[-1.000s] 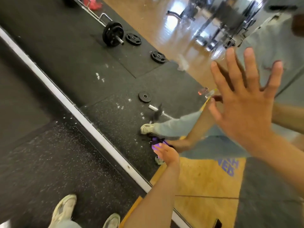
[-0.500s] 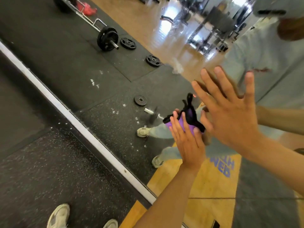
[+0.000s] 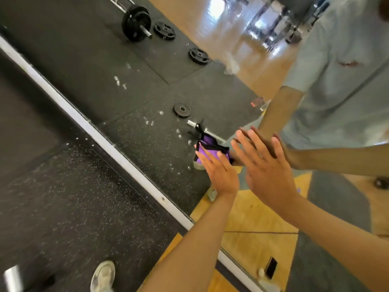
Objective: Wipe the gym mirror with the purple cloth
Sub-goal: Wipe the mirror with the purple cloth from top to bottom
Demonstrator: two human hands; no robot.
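purple cloth: mostly hidden under the left hand
barbell: cut off up top
shoe: blurry, cropped

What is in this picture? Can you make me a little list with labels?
place: gym floor beside a big mirror
left hand: fingers straight, presses the purple cloth against the mirror
right hand: open, fingers spread, flat near the glass, holds nothing
purple cloth: has black trim
mirror shows: barbell, loose weight plates
mirror marks: small white spots
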